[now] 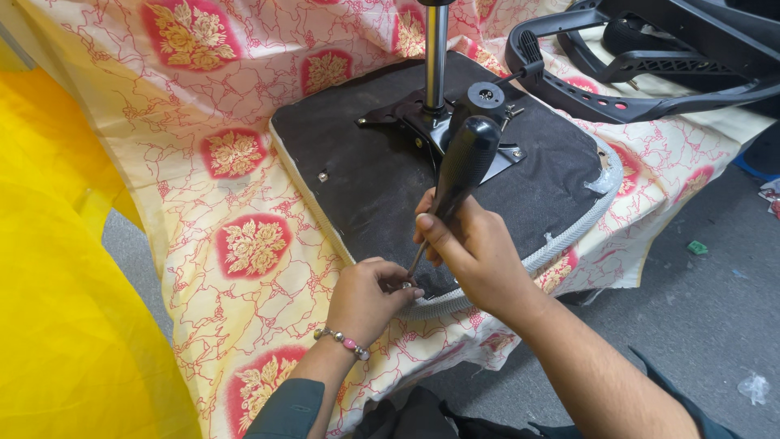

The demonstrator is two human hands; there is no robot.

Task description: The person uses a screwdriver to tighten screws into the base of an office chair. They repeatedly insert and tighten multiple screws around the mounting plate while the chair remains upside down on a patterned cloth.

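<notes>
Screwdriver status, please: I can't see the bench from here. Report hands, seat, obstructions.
Right hand grips black-handled screwdriver. Left hand pinches at its tip, on upturned seat base edge. Nothing blocking.

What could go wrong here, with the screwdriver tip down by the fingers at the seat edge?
1. The left hand pinches a small fastener right at the tip of the screwdriver; a slip could jab those fingers.
2. The right hand holds the tool tilted, not straight down, so the tip may cam out.
3. The upturned chair seat lies on a loose floral cloth near the edge, so pressure might shift it.
</notes>
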